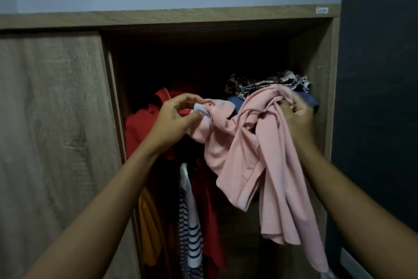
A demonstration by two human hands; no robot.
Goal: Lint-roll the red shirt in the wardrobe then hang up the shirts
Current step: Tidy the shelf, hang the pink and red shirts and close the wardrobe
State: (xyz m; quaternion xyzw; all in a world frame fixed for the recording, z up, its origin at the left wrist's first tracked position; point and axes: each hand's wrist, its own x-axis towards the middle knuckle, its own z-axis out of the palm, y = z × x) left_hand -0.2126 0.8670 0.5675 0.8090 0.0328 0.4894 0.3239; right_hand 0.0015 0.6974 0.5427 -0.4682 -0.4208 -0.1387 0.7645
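A crumpled pink shirt (253, 156) hangs in front of the open wardrobe, stretched between both hands. My left hand (174, 118) pinches its pale collar end between thumb and fingers. My right hand (298, 118) grips the bunched fabric at the other end; its fingers are blurred. Behind the left hand, a red shirt (140, 129) hangs in the dark wardrobe, partly hidden by my hand and forearm. More red cloth (208, 197) falls below it. No lint roller is in view.
The wardrobe's wooden sliding door (52, 134) covers the left half; its right wall (321, 70) stands close to my right hand. A yellow garment (149, 231) and a navy-striped white one (190, 233) hang low. Patterned (267, 82) and blue (312, 100) clothes pile behind the pink shirt.
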